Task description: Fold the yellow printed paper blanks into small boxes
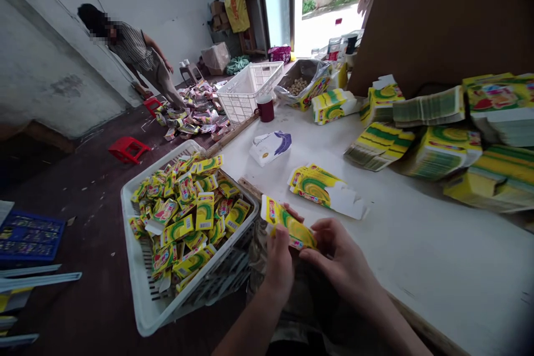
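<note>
A small yellow-green printed carton [294, 229] is held between both hands over the table's front edge. My left hand [280, 258] grips its left part, thumb on the near face. At its right end, the fingers and thumb of my right hand [340, 253] close on the carton. The carton's left end shows a white flap. Just beyond lies a flat, unfolded carton [323, 189] on the white table [400, 245]. To the left stands a white plastic crate [146, 311] heaped with folded yellow cartons [204, 211].
Stacks of flat cartons [442, 150] line the table's right side. A tissue pack [271, 147], a dark red mug [265, 108] and a lined box [304, 83] stand farther back. Beyond are another white crate [246, 92], red stools [129, 150] and a person [139, 53] near piled packages.
</note>
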A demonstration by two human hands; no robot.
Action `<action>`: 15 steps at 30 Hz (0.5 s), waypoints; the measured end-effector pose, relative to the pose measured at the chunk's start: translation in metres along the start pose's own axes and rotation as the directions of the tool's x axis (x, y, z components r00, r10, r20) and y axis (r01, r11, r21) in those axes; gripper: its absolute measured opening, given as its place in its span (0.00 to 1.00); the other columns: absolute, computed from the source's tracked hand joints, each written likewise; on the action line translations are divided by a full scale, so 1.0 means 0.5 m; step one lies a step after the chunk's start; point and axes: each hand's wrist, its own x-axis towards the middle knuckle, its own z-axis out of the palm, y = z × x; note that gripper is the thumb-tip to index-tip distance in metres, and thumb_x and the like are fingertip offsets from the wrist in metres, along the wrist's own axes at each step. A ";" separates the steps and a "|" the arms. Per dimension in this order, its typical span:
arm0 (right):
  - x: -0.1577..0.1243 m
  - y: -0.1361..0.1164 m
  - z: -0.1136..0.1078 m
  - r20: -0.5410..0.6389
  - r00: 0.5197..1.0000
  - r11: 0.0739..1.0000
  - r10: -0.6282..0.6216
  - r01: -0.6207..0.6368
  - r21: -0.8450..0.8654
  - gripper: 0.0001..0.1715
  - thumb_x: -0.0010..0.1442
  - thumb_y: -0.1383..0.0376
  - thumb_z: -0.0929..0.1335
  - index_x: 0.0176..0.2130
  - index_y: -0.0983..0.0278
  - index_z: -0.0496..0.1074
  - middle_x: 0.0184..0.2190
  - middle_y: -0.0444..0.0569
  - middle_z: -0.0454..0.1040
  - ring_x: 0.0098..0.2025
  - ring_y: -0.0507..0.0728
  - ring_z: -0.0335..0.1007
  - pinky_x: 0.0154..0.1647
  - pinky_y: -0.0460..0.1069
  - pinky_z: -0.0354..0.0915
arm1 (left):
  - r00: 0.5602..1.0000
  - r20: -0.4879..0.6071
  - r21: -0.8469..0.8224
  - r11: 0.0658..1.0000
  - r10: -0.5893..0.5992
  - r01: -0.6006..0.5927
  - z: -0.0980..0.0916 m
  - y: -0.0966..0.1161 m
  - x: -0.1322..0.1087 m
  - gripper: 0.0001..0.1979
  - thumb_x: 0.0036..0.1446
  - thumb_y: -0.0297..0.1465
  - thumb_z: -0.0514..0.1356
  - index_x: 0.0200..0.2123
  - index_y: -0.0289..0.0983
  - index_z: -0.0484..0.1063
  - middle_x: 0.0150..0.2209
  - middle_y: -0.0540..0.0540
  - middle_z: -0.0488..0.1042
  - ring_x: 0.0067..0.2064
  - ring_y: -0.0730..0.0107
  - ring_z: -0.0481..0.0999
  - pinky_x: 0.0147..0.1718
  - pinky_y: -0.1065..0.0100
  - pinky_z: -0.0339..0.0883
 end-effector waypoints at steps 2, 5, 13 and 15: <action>-0.003 -0.001 -0.008 -0.026 0.999 0.999 -0.036 0.036 0.012 0.24 0.53 0.61 0.69 0.47 0.60 0.59 0.26 0.39 0.68 0.29 0.55 0.65 0.31 0.49 0.62 | 0.996 0.043 0.008 0.997 0.072 -0.073 -0.014 -0.010 -0.002 0.27 0.47 0.55 0.63 0.38 0.39 0.67 0.40 0.44 0.72 0.44 0.61 0.73 0.46 0.63 0.67; -0.019 -0.013 0.002 0.078 0.988 0.989 -0.134 0.138 -0.050 0.14 0.57 0.63 0.66 0.45 0.59 0.65 0.29 0.42 0.72 0.31 0.55 0.67 0.33 0.49 0.64 | 0.984 -0.023 0.058 0.983 0.178 -0.177 -0.027 -0.009 0.004 0.31 0.38 0.58 0.66 0.35 0.40 0.66 0.30 0.50 0.70 0.31 0.69 0.71 0.35 0.68 0.69; -0.016 -0.028 0.006 -0.043 0.972 0.961 -0.231 0.221 -0.169 0.10 0.64 0.60 0.62 0.34 0.61 0.69 0.26 0.44 0.74 0.27 0.54 0.68 0.27 0.47 0.63 | 0.974 -0.034 0.145 0.966 0.222 -0.215 -0.033 0.019 0.015 0.20 0.50 0.50 0.64 0.36 0.39 0.73 0.34 0.48 0.77 0.34 0.67 0.76 0.37 0.67 0.71; -0.011 -0.026 -0.014 -0.078 0.956 0.936 -0.284 0.258 -0.241 0.11 0.64 0.60 0.63 0.32 0.60 0.69 0.24 0.43 0.73 0.25 0.54 0.68 0.26 0.46 0.62 | 0.978 -0.016 0.181 0.963 0.207 -0.201 -0.034 0.026 0.013 0.13 0.56 0.43 0.63 0.34 0.38 0.75 0.33 0.48 0.78 0.34 0.67 0.76 0.36 0.68 0.71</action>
